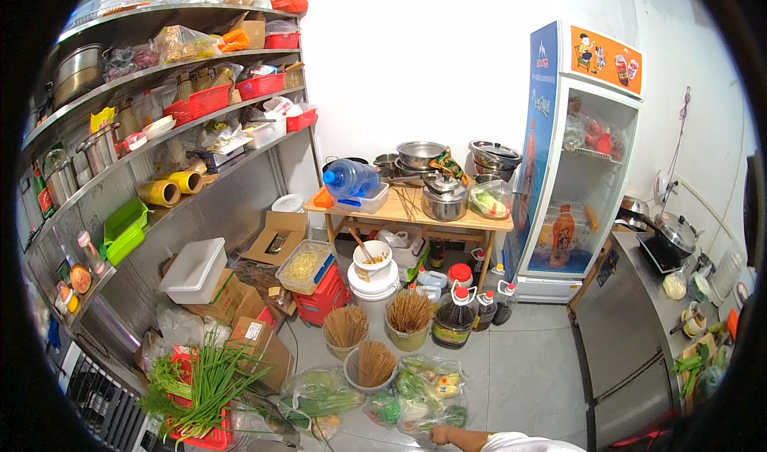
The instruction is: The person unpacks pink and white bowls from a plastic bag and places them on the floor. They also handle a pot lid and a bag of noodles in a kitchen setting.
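My right hand (442, 434) reaches in from the bottom edge, its white-sleeved arm coming from the right. The fingers look curled at the lower edge of a clear plastic bag of vegetables (428, 392) on the tiled floor; whether they grip it is not plain. Left of that bag lie a green-tinted bag (383, 408) and a bag of long green leaves (320, 392). Just behind stands a tub of thin wooden skewers (374, 365). Scallions (219, 377) spill over a red plastic basket (219, 431) at lower left. My left hand is out of view.
Two more skewer tubs (346, 329) (409, 317), large oil bottles (455, 323) and white buckets (373, 281) stand behind. A wooden table (395, 203) holds pots. Metal shelving (239, 56) lines the left, a glass-door fridge (584, 170) and steel counter (638, 272) the right.
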### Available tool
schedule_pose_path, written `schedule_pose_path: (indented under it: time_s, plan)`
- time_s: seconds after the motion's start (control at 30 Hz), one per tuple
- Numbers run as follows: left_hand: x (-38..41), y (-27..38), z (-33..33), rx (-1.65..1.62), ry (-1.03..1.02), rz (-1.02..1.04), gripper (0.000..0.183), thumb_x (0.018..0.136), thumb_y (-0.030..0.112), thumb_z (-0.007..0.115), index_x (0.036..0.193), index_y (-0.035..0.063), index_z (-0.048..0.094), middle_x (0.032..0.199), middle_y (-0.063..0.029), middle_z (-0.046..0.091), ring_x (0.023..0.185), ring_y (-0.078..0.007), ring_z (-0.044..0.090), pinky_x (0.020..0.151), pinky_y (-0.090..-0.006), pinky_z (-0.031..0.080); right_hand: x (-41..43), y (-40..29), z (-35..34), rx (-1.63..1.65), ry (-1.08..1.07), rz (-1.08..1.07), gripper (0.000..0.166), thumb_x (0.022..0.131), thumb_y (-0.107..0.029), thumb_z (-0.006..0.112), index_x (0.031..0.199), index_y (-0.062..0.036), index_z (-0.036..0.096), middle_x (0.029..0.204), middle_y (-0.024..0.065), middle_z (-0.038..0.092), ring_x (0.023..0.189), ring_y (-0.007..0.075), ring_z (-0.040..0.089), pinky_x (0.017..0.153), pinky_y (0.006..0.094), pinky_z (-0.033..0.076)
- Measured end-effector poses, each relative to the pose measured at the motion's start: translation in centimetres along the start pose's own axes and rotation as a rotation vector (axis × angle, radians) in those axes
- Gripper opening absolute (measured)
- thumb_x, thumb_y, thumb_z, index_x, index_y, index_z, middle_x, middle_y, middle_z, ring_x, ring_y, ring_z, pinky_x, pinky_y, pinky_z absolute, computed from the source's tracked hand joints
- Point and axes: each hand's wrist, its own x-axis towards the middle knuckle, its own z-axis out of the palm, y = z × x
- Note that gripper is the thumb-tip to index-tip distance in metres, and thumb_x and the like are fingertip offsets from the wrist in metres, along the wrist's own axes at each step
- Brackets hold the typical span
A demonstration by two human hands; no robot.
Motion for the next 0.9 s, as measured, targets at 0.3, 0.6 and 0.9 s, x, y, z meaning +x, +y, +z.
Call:
schedule_pose_path:
  time_s: [0.3, 0.6, 0.9]
  plan:
    - [0.6, 1.5, 1.9, 0.02, -0.044, 0.018, 0.047, 0.081, 0.034, 0.038, 0.115, 0.0008, 0.035, 0.118, -0.0168, 0.039, 0.107, -0.0277, 0.037, 0.089, -0.0404, 0.029, 2.2, 2.6, 0.5, -0.081, -0.037, 0.013, 0.021, 0.068, -0.022, 0.045, 0.072, -0.0068, 0.059, 0.064, 0.0136, 0.057, 0.056, 0.0266, 0.054, 0.053, 0.0391, 0.041]
    - [0.5, 2.4, 3.1, 0.015, -0.061, 0.007, 0.048, 0.08, 0.033, 0.04, 0.115, 0.0009, 0.035, 0.119, -0.0173, 0.038, 0.108, -0.0288, 0.037, 0.089, -0.0413, 0.027, 2.5, 3.9, 0.2, -0.26, 0.068, -0.131, 0.023, 0.07, -0.026, 0.045, 0.078, -0.0083, 0.059, 0.065, 0.0102, 0.058, 0.06, 0.0262, 0.055, 0.057, 0.0376, 0.042]
    - [0.2, 2.6, 3.1, 0.011, -0.1, 0.008, 0.048, 0.079, 0.032, 0.042, 0.115, 0.001, 0.035, 0.12, -0.0179, 0.037, 0.108, -0.0299, 0.036, 0.09, -0.0422, 0.026, -0.5, 5.3, -0.2, 0.275, 0.172, 0.194, 0.025, 0.07, -0.021, 0.049, 0.09, -0.0097, 0.059, 0.064, 0.0071, 0.059, 0.054, 0.0179, 0.055, 0.054, 0.0338, 0.045]
